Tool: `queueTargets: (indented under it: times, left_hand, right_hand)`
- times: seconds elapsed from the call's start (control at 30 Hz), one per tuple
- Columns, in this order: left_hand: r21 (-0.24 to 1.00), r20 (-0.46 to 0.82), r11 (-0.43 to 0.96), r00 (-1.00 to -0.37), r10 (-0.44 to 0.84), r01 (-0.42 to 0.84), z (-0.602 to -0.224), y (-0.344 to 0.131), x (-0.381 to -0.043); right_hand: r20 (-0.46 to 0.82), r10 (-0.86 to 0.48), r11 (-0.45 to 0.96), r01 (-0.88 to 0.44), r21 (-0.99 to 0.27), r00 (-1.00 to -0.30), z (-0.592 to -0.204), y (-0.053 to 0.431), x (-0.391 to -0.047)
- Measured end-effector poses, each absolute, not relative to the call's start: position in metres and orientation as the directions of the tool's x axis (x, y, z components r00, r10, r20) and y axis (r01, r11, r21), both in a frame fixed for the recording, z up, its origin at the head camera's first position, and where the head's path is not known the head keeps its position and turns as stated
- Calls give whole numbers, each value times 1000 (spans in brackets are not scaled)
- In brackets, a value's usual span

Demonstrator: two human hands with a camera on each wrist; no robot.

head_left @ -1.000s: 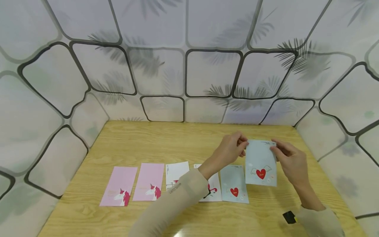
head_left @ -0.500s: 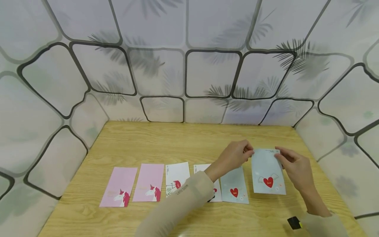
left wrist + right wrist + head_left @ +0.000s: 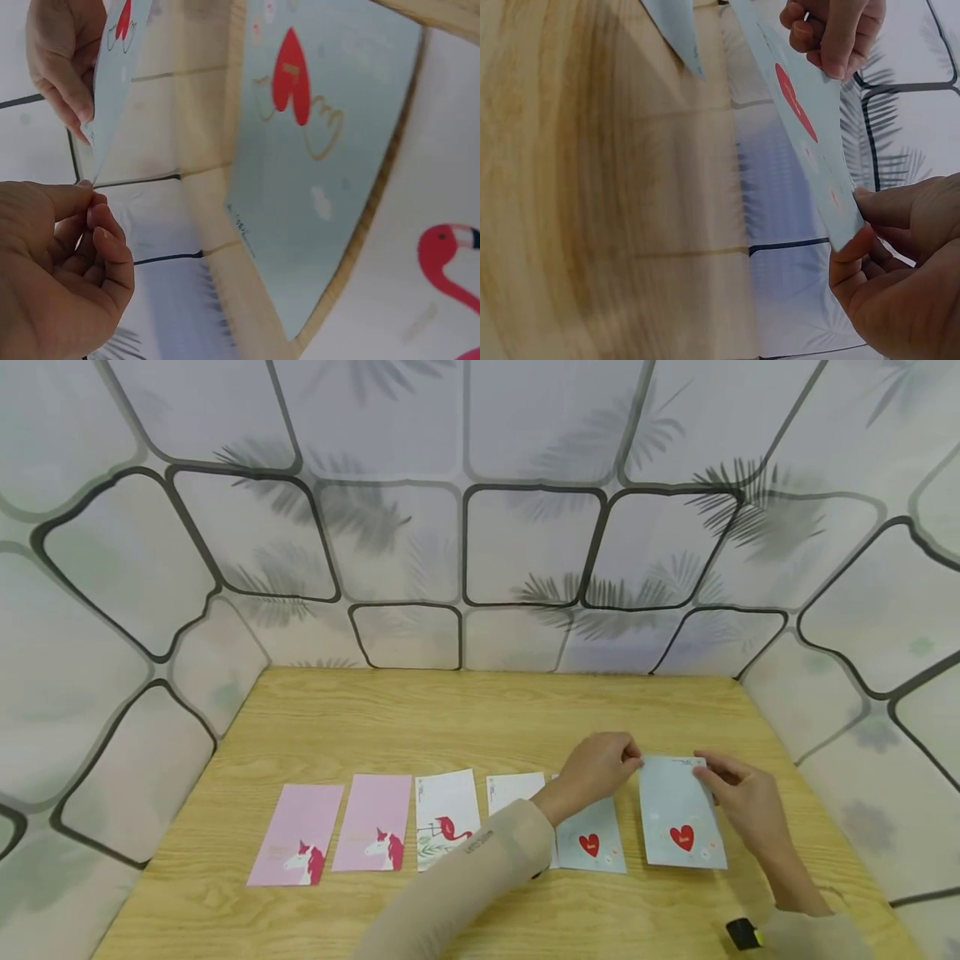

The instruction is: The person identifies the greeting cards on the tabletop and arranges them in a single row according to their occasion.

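A light-blue card (image 3: 675,810) with a red winged heart is held by both hands at the right of the row. My left hand (image 3: 600,768) pinches its upper left corner between thumb and fingers, as the left wrist view confirms. At the upper right corner, the right hand (image 3: 746,797) grips it, thumb in front; the right wrist view shows this hand (image 3: 907,270) close up. The card tilts off the table, and whether its lower edge touches the wood is unclear. A matching blue card (image 3: 600,835) lies just left, partly under the left wrist.
Further left lie a flamingo card (image 3: 442,814), a white card (image 3: 513,789) mostly hidden by the left sleeve, and two pink unicorn cards (image 3: 296,835). The wooden table (image 3: 450,718) meets patterned walls (image 3: 420,543) at back and sides.
Both hands have brought the blue card lower and a little to the right, toward the table. The left sleeve has shifted right, uncovering the flamingo card; the cards on the table stay put.
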State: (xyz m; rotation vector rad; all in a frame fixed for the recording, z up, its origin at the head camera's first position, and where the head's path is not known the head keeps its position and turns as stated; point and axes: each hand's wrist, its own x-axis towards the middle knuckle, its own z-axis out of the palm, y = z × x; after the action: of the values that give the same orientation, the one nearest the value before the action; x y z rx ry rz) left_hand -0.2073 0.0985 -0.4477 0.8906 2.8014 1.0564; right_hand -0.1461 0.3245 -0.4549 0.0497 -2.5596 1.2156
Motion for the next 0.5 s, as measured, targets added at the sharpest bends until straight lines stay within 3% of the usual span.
queueTargets:
  times: [0.5]
  left_hand:
    - [434, 130, 738, -847, 516, 516, -465, 114, -207]
  right_hand:
    - [120, 109, 698, -10, -716, -987, -482, 332, -147]
